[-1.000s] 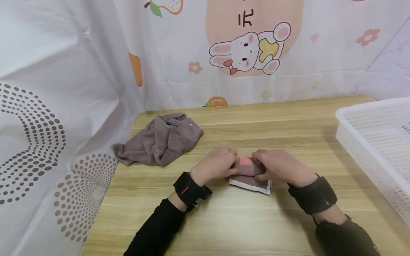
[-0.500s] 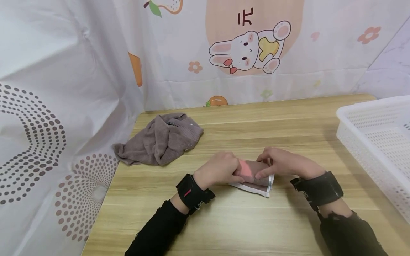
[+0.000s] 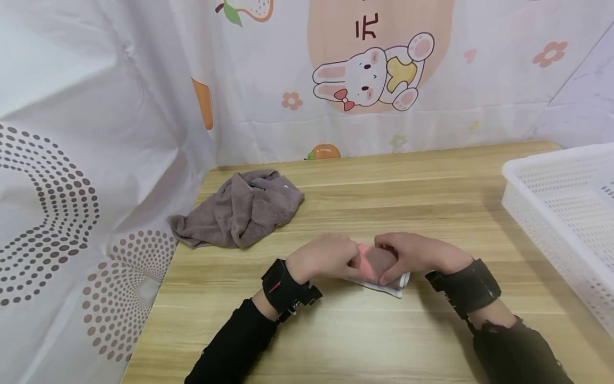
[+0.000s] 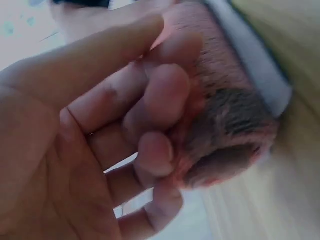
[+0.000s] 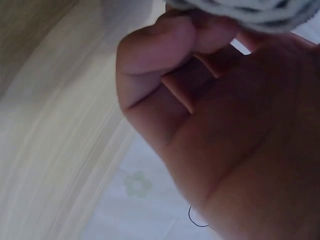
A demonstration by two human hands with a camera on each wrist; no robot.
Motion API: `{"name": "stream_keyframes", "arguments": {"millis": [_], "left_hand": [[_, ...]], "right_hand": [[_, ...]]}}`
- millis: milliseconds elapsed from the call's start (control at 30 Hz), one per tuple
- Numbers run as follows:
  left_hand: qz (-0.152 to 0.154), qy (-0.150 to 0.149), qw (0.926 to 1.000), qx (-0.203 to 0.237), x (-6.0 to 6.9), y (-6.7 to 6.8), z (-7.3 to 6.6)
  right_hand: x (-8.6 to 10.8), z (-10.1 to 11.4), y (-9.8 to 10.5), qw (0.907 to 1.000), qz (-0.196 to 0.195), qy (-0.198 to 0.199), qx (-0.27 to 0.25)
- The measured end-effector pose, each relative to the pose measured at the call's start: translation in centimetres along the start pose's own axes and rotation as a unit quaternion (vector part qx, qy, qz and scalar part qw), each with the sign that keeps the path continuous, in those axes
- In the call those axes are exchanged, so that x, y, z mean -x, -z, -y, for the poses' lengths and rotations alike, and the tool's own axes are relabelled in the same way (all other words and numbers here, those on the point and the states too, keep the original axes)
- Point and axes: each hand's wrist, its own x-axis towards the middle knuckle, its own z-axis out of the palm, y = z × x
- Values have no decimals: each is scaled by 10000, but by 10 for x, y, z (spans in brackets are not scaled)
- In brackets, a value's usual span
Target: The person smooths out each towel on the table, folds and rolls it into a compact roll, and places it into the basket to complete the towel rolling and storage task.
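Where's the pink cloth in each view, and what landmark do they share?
Head: pink cloth right of and below centre, between left hand and right hand.
Left wrist: right of centre, running up to the top edge.
Right wrist: only its pale layered edge, top right, cut off.
Shared landmark: wooden table, right side in left wrist, left side in right wrist.

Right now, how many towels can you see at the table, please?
2. A crumpled grey-brown towel lies on the table's left side; a pink-and-brown towel, partly rolled, is in the left hand and right hand. The basket is cut off, so more may be hidden there.
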Motion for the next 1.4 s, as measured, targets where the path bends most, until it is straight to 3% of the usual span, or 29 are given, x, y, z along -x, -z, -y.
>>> {"name": "stream_keyframes", "arguments": {"millis": [100,233,300,367,533,633,867,1133,1400], "left_hand": [[-364,-68,9991,197,0,3,2],[-1058,-291,9939,-84,-3,1,1],[-1150,-303,9926,-245,-3,-1,1],[-1055,-220,9939,-229,-3,-3,2],[-271,117,9996,-53,-4,-12,7],[-2,141,9999,-90,-6,-17,9],[95,141,9998,137,-12,-21,7],[61,225,9997,99,-16,-23,4],[-13,449,9988,-171,-24,-25,3]], "right_hand": [[0,-2,-1,10000,15,7,21],[1,-4,-2,9999,-17,46,94],[0,-5,-2,9999,-36,113,113],[0,-4,-1,9998,-21,163,94],[-1,3,0,9998,114,143,89],[0,5,0,9998,141,106,92],[4,5,-2,9998,173,-101,-17],[8,8,-4,9985,227,-450,-224],[2,7,-3,9975,335,-352,516]]}}
